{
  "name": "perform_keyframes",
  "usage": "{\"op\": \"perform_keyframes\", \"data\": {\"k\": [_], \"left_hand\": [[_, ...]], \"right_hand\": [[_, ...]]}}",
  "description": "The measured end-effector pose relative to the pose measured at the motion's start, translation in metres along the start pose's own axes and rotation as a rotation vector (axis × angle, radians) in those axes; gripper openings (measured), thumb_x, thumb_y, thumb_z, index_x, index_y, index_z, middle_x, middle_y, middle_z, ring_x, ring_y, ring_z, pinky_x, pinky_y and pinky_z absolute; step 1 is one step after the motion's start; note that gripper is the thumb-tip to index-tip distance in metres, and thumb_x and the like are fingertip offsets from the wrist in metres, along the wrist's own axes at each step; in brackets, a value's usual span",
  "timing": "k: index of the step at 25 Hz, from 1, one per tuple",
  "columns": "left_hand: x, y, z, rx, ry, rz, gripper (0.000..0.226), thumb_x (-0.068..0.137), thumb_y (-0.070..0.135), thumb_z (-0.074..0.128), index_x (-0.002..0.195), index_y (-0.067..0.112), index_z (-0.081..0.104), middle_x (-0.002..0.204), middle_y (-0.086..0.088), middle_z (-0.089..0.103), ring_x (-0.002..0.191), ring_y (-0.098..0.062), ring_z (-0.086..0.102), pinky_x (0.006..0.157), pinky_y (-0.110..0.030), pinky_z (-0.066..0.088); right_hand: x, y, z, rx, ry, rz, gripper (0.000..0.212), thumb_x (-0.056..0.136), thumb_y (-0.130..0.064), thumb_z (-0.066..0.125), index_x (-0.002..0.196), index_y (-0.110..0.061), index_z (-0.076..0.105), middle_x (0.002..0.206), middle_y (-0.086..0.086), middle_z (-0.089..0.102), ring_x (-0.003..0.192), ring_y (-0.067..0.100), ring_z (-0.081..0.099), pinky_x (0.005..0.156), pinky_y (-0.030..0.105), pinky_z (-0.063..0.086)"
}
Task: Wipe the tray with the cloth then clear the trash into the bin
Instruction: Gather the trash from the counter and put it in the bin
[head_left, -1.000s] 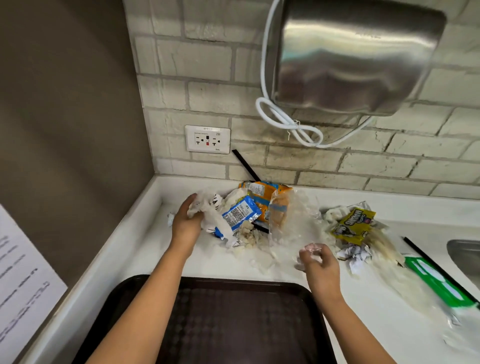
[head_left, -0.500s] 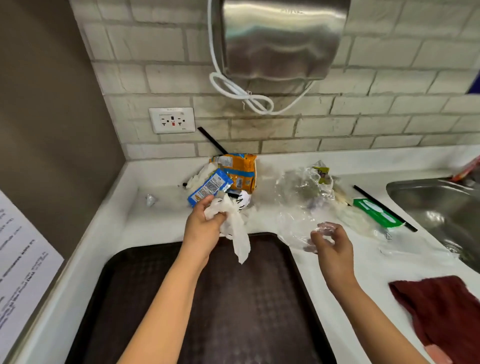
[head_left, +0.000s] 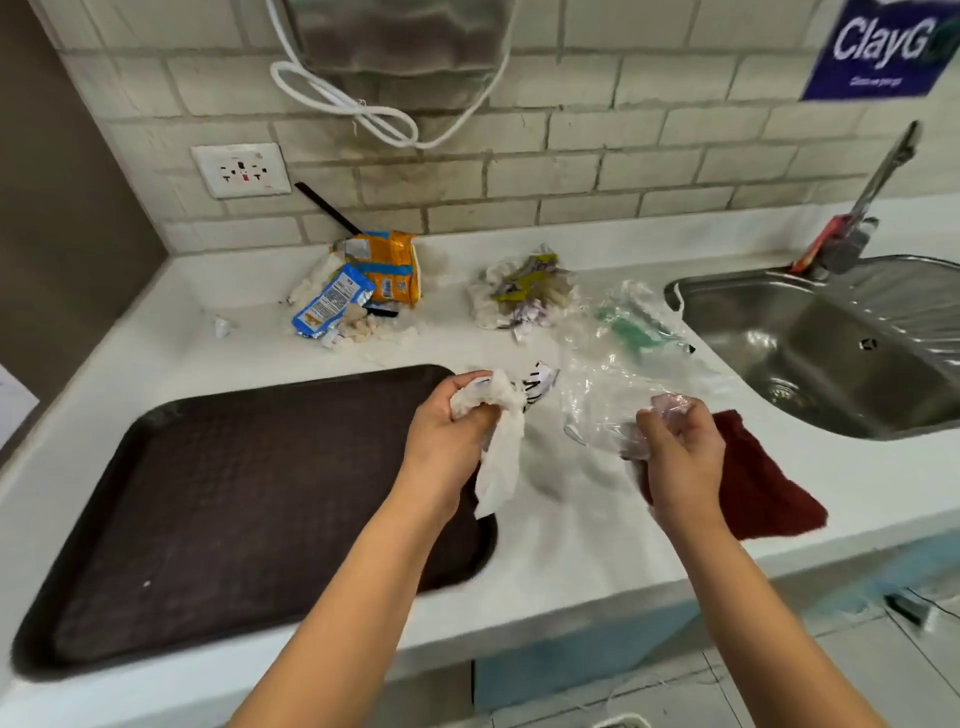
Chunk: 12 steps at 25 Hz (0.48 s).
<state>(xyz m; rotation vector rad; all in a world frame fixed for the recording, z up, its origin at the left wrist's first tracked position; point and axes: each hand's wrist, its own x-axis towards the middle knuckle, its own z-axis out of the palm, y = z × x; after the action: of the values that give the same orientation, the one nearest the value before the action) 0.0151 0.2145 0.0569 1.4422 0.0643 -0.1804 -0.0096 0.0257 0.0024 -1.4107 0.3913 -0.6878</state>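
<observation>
A dark brown tray (head_left: 218, 509) lies on the white counter at the left, its surface bare. My left hand (head_left: 441, 441) grips a wad of white napkin and wrapper (head_left: 498, 441) over the tray's right edge. My right hand (head_left: 680, 457) grips a clear plastic bag (head_left: 613, 384) that trails back over the counter. A dark red cloth (head_left: 758, 483) lies flat on the counter under and right of that hand. More trash sits near the wall: an orange packet (head_left: 389, 265), a blue packet (head_left: 332, 301), and a heap of crumpled wrappers (head_left: 524, 296). No bin is in view.
A steel sink (head_left: 831, 343) with a tap (head_left: 872, 192) fills the right side. A green packet (head_left: 634, 327) lies under the clear plastic by the sink. A hand dryer with a looped white cord (head_left: 358, 104) hangs above. A socket (head_left: 241, 169) is on the brick wall.
Both hands have drawn back from the trash pile toward the counter's front edge and to the right, the left carrying the napkin wad, the right the plastic bag. The view has swung right.
</observation>
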Motion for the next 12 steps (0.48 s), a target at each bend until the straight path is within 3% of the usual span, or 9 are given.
{"op": "perform_keyframes", "data": {"k": [3,7,10,12], "left_hand": [[-0.045,-0.025,0.042,-0.038,-0.042,-0.053,0.029,0.087,-0.006,0.052,0.091,0.021,0.062,0.078,0.002,0.064,0.065,-0.008,0.058,0.058,-0.019,0.048],[-0.103,-0.071,0.092,-0.033,-0.093,-0.184,0.026,0.086,-0.006,0.052,0.098,0.015,0.062,0.072,0.001,0.064,0.058,-0.01,0.057,0.053,-0.021,0.046],[-0.139,-0.12,0.117,0.003,-0.156,-0.357,0.028,0.085,-0.007,0.049,0.104,0.011,0.06,0.077,-0.006,0.063,0.059,-0.017,0.056,0.052,-0.023,0.044],[-0.16,-0.158,0.127,0.088,-0.14,-0.477,0.028,0.086,-0.005,0.049,0.101,0.015,0.062,0.081,-0.007,0.064,0.066,-0.019,0.058,0.059,-0.028,0.047]], "right_hand": [[-0.012,0.003,-0.074,0.022,0.075,-0.07,0.033,0.082,0.01,0.052,0.075,-0.022,0.053,0.071,-0.01,0.061,0.063,-0.002,0.058,0.061,0.014,0.048],[-0.031,0.024,-0.166,0.074,0.148,-0.067,0.034,0.074,0.009,0.048,0.069,-0.024,0.051,0.054,-0.02,0.055,0.051,-0.005,0.046,0.047,0.012,0.042],[-0.053,0.044,-0.222,0.099,0.269,-0.067,0.022,0.063,0.0,0.05,0.069,-0.021,0.051,0.056,-0.021,0.055,0.057,-0.005,0.046,0.055,0.012,0.039],[-0.066,0.068,-0.26,0.118,0.355,-0.021,0.026,0.058,0.002,0.047,0.064,-0.023,0.052,0.053,-0.019,0.051,0.054,0.0,0.044,0.05,0.016,0.035]]}}
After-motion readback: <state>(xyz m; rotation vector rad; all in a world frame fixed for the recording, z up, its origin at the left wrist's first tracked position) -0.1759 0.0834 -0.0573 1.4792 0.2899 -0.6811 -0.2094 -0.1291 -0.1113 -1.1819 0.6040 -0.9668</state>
